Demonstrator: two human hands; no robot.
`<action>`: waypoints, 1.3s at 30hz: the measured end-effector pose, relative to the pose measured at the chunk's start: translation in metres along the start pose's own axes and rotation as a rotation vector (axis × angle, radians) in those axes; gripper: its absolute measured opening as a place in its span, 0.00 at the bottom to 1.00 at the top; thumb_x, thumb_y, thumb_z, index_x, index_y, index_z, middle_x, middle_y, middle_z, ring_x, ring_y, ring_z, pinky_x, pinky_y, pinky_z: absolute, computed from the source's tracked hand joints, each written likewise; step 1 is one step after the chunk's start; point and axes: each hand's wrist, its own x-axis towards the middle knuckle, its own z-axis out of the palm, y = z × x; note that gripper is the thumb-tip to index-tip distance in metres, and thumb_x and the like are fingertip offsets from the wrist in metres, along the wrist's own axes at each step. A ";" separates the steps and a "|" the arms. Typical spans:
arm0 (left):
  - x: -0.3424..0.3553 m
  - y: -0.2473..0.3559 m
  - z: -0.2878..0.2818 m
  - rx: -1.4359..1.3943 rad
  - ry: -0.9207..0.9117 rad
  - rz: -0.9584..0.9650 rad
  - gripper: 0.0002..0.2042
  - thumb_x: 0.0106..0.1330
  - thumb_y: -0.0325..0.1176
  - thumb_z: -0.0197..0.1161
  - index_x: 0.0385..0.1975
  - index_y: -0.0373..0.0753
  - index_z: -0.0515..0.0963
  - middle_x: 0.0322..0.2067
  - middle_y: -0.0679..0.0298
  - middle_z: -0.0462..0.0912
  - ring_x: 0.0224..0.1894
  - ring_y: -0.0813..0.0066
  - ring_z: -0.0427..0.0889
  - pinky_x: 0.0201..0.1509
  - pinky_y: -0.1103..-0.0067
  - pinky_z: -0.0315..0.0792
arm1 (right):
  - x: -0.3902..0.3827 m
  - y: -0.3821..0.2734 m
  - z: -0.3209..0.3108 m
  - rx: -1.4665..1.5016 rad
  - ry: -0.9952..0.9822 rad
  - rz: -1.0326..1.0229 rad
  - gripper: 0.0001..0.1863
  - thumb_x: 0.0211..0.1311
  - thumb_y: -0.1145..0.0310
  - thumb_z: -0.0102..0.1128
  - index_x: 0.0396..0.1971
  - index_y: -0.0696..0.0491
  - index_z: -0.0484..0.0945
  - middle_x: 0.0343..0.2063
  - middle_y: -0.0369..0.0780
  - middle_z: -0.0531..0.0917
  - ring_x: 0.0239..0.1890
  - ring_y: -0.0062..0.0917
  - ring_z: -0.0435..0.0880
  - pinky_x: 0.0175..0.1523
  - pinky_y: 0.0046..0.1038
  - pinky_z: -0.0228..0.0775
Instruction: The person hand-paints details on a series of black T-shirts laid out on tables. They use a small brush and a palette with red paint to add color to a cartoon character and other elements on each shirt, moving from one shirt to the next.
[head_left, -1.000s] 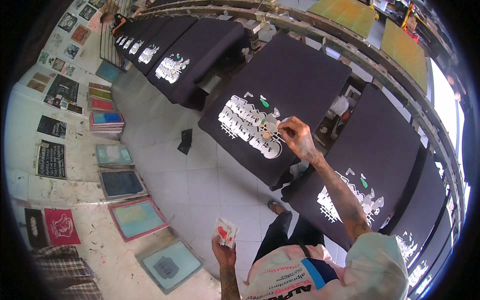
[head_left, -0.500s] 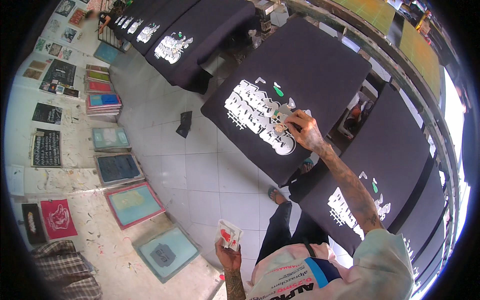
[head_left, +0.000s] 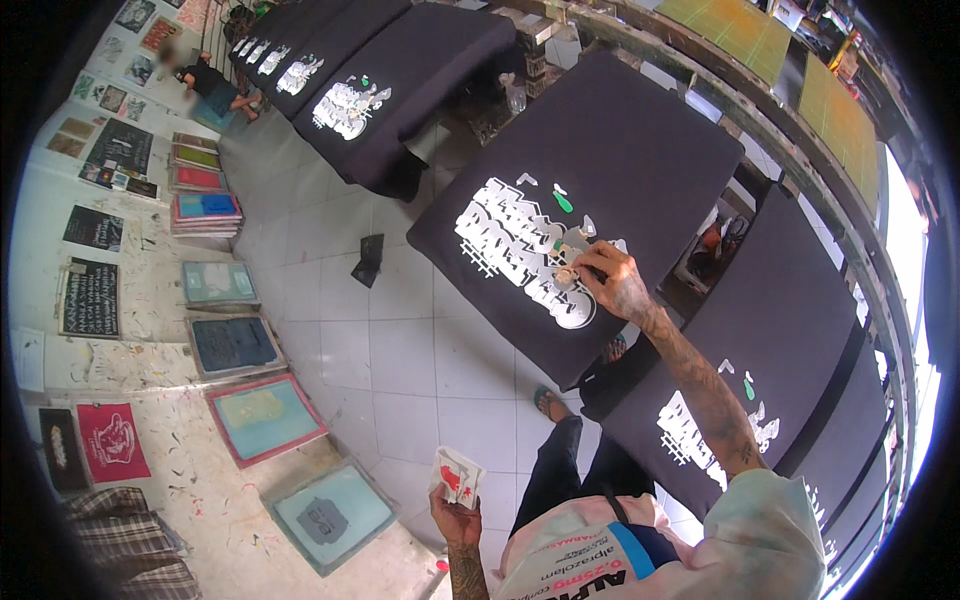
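Note:
My right hand (head_left: 614, 282) is over the white printed design (head_left: 520, 250) on a black shirt (head_left: 610, 130), its fingers pinched together near the design's tan and green part. What the pinch holds, if anything, is too small to make out. The design has white block shapes and a small green figure (head_left: 563, 202) above it. Low in front of me, my left hand (head_left: 456, 518) grips a small white container (head_left: 460, 474) with red smears like paint on it. Another black shirt (head_left: 760, 290) with a similar print lies under my right forearm.
More printed black shirts (head_left: 425, 90) lie in a row at the far left. Framed screens (head_left: 330, 515) lean along the white wall at left. A dark scrap (head_left: 369, 260) lies on the tiled floor (head_left: 400, 340). A person (head_left: 212, 85) sits by the far wall. A rail (head_left: 800, 160) runs along the right.
The view has shifted slightly, so the shirt sits a little lower. The person at the far left shows more fully. My right hand stays at the design; my left still holds the container.

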 end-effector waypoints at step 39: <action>-0.066 0.030 0.103 0.208 -0.414 0.264 0.18 0.72 0.38 0.58 0.52 0.28 0.75 0.45 0.54 0.83 0.44 0.66 0.86 0.45 0.69 0.84 | -0.121 -0.302 -0.047 0.192 0.156 0.205 0.09 0.55 0.83 0.69 0.36 0.57 0.85 0.33 0.39 0.82 0.29 0.22 0.80 0.33 0.25 0.73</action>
